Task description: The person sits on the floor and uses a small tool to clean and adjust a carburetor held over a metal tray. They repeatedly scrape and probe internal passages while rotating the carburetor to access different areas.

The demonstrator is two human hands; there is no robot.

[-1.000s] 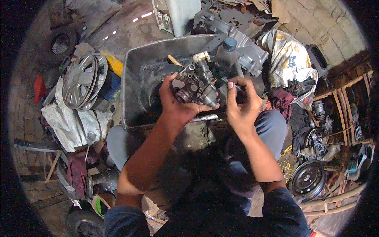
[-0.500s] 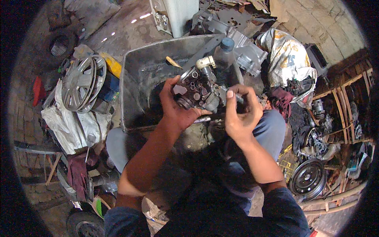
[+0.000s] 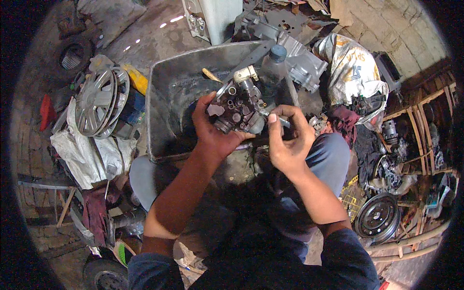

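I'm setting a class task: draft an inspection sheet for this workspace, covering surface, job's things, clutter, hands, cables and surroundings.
Surface: dark grey tub, grimy inside.
Job's things: carburetor held above the tub; slim grey item, kind unclear.
Clutter: blue-capped bottle at the tub's right end; wheel covers to the left; white sack to the right.
Hands: left hand grips the carburetor; right hand pinches the slim grey item.
Cables: nothing seen.
Surroundings: black steel wheel at lower right.
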